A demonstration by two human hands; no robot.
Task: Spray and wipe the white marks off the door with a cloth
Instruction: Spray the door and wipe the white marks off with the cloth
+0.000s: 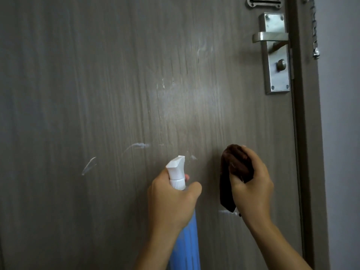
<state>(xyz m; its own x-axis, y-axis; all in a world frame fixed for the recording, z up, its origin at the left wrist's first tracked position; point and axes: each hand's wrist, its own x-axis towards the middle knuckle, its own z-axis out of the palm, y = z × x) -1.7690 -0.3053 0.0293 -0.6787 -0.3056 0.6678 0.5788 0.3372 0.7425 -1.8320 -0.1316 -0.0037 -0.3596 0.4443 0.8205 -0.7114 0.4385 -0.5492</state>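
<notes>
Streaked door (97, 94), lever handle (269, 37), chain (314, 28) right

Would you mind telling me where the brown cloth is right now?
In the head view the brown cloth is bunched in the right hand, lower right, beside the spray bottle and below the door handle.

Left hand (171, 199) gripped a blue spray bottle (185, 236), nozzle toward the grey door (97, 84) — white marks (136, 146) remained. Right hand (251, 184) clutched a brown cloth (231, 172) below the metal handle (269, 37).
</notes>
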